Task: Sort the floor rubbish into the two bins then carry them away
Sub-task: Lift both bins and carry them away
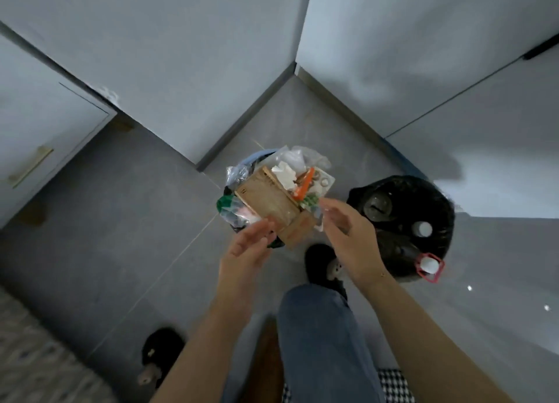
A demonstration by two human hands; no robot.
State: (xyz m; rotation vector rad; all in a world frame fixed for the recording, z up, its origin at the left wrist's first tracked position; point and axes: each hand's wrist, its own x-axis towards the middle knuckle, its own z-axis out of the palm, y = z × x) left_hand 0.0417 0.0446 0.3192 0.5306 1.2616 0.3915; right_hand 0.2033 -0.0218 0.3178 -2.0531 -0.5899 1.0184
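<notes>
Head view, from the left: a pale cabinet door with a brass bar handle [30, 166] stands at the frame's edge, above the grey tiled floor [121, 221]. Lower down, a black fluffy slipper [160, 354] is planted on the tiles. The left hand [248, 245] reaches forward with fingers straight and relaxed, its grip apart; the fingertips lie at the near edge of a flat brown cardboard box [272, 206], and whether they touch it cannot be told. That box lies tilted across the top of an overfull bin with a pale blue rim [260, 156], piled with clear plastic bags [305, 157], crumpled white paper [284, 175], an orange carrot-shaped piece [305, 184] and a green scrap [225, 204]. Beneath the hands a leg in blue jeans [320, 342] steps forward, with a second black slipper [323, 263] just beside the bin. The right hand [348, 230] hovers over the box's right corner, fingers loosely extended, its grip likewise apart and holding nothing. Further right, near the first bin but apart from it, stands a round bin lined with a black plastic bag [423, 197], holding dark bottles, one with a white cap [425, 228]; a bottle with a white cap and a red handle ring [429, 266] sticks out over its near rim.
</notes>
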